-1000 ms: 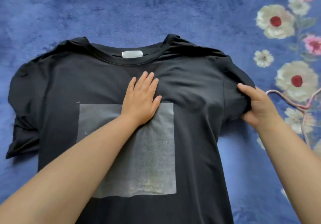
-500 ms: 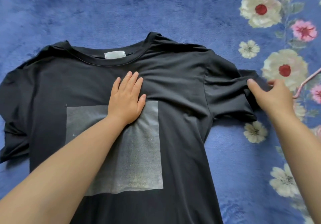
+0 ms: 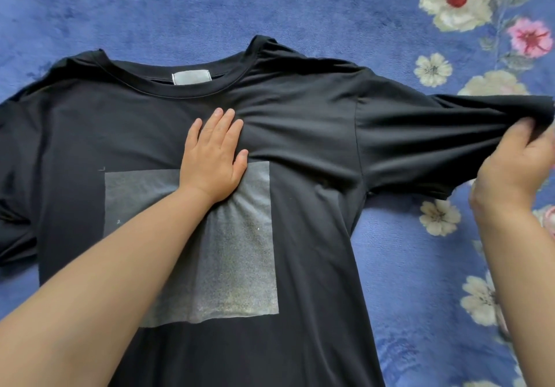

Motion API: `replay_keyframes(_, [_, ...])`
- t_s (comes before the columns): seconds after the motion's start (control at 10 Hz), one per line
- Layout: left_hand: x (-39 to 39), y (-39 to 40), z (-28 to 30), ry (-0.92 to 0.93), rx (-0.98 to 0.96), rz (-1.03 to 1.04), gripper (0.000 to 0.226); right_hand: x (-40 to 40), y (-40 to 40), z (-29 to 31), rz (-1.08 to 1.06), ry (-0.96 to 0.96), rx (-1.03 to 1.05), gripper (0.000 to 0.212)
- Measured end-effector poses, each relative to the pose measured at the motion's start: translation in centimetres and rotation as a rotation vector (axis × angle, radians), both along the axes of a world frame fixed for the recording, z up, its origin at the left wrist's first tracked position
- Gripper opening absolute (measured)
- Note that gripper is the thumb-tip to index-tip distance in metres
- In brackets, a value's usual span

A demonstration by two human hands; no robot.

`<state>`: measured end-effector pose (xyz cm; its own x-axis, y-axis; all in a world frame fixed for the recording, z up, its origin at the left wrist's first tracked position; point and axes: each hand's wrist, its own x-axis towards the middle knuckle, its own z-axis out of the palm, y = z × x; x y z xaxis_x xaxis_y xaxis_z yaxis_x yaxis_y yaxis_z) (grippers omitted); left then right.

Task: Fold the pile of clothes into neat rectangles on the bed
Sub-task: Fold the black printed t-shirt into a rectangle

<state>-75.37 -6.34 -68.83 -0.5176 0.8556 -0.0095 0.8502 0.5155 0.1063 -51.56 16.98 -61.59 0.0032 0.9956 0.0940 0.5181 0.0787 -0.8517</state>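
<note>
Your left hand (image 3: 213,162) lies flat on the chest of the black T-shirt (image 3: 300,134), fingers straight, pressing it down at the top edge of the grey square print (image 3: 234,254). The shirt lies face up on the blue flowered blanket (image 3: 420,254). Your right hand (image 3: 516,167) pinches the end of the sleeve (image 3: 435,137) — fingers curled round the cloth — stretched out to the right.

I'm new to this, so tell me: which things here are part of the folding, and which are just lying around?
In use:
black T-shirt
left hand, pressing flat on its chest
right hand, gripping the sleeve end

Just there:
blue floral bedspread
</note>
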Motion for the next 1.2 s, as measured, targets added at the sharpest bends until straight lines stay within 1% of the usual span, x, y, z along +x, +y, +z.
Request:
replay_keyframes(0.1, [0.0, 0.0, 0.0, -0.002, -0.001, -0.003, 0.056, -0.3, 0.8, -0.2, 0.026, -0.098, -0.059, 0.029])
replay_keyframes(0.2, [0.0, -0.1, -0.1, -0.008, -0.006, -0.006, 0.056, 0.3, 2.4, -0.6, 0.062, -0.363, -0.266, 0.041])
replay_keyframes(0.3, [-0.1, -0.2, -0.2, -0.017, -0.007, -0.009, 0.056, 1.1, 2.8, -0.9, 0.088, -0.475, -0.383, 0.043])
replay_keyframes(0.4, [0.0, -0.2, -0.2, -0.015, -0.003, -0.015, 0.056, 2.4, 1.2, -1.9, 0.146, -0.418, -0.461, 0.047])
replay_keyframes(0.5, [-0.1, -0.1, -0.1, -0.017, 0.002, -0.015, 0.055, 3.2, 0.0, -2.5, 0.161, -0.265, -0.569, 0.031])
replay_keyframes(0.6, [-0.2, -0.1, -0.1, -0.022, -0.003, -0.025, 0.055, 2.8, -0.4, -1.9, 0.102, -0.221, -0.407, 0.036])
replay_keyframes(0.7, [-0.3, -0.2, 0.3, -0.107, -0.016, -0.006, 0.061, 0.4, -1.3, 0.9, 0.126, -0.297, -0.117, 0.050])
replay_keyframes(0.8, [-0.7, -0.5, 1.4, -0.244, 0.011, -0.008, 0.066, -3.4, -3.4, 4.3, 0.244, -0.400, 0.084, 0.049])
replay_keyframes(0.9, [-1.4, -1.8, 2.5, -0.325, 0.080, 0.013, 0.062, -8.0, -6.8, 5.9, 0.454, -0.497, 0.127, 0.036])
replay_keyframes(1.0, [-2.4, -3.9, 3.5, -0.355, 0.116, 0.107, 0.049, -11.9, -11.5, 5.4, 0.760, -0.538, -0.040, 0.024])
replay_keyframes(1.1, [-3.3, -6.3, 4.0, -0.373, 0.111, 0.176, 0.048, -12.3, -16.0, 3.7, 1.069, -0.574, -0.170, 0.027])
replay_keyframes(1.2, [-3.8, -8.2, 4.3, -0.378, 0.083, 0.189, 0.047, -10.4, -16.9, 3.0, 1.058, -0.454, -0.041, 0.024])
